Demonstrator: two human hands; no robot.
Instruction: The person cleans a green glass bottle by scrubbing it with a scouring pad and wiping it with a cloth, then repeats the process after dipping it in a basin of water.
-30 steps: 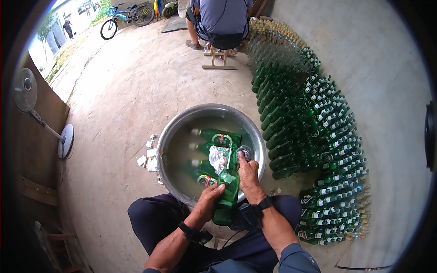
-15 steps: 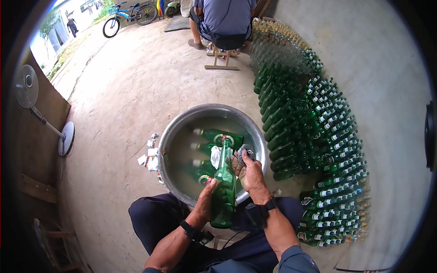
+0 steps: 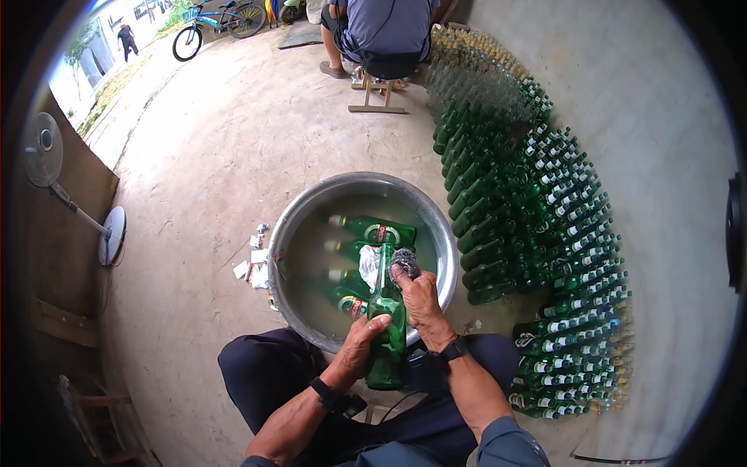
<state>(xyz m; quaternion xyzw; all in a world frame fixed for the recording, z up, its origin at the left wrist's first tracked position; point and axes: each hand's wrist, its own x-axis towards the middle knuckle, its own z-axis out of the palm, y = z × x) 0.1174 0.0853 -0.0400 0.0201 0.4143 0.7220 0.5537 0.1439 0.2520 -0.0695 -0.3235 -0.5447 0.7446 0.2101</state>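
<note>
A green glass bottle (image 3: pixel 387 331) without a visible label stands tilted above the near rim of a metal basin (image 3: pixel 289 226). My left hand (image 3: pixel 359 348) is wrapped round its lower body. In my right hand (image 3: pixel 421 300) is a grey metal scourer (image 3: pixel 404 263), pressed against the bottle's neck. Cloudy water fills the basin, where several green bottles lie, among them a labelled one (image 3: pixel 393 233) at the back. A crumpled white plastic piece (image 3: pixel 369 266) lies beside the held bottle's neck.
Rows of green bottles (image 3: pixel 486 202) stand along the right wall. Paper scraps (image 3: pixel 258 268) lie left of the basin. Farther off, a person (image 3: pixel 387 31) sits on a stool (image 3: pixel 379 107). A fan (image 3: pixel 113 236) stands at the left, a bicycle (image 3: pixel 218 23) behind.
My right hand has come back against the bottle's neck with the scourer, after being a little apart from it half a second ago. My left hand has kept its hold.
</note>
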